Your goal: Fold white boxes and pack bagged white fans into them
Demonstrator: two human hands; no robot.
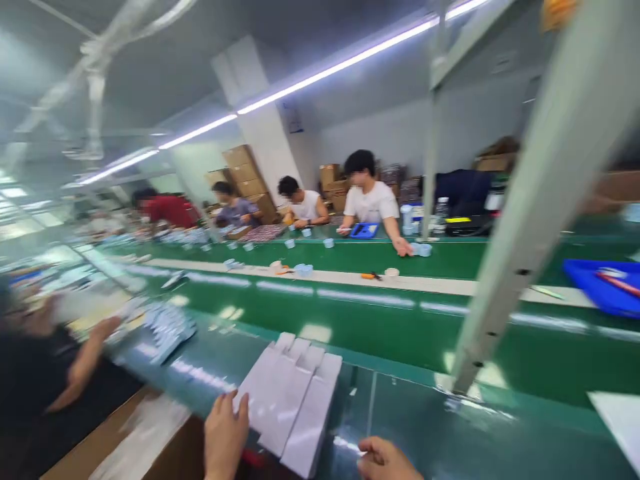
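In the head view, white boxes lie side by side on a dark green worktop, the left hand at their left edge with thumb and fingers apart, the right hand beyond their right side, fingers curled, whether fully closed I cannot tell. A carton and piled light-blue pieces crowd the left; a slanting post blocks the right. Behind runs a green belt, co-workers facing it beneath a strip light.
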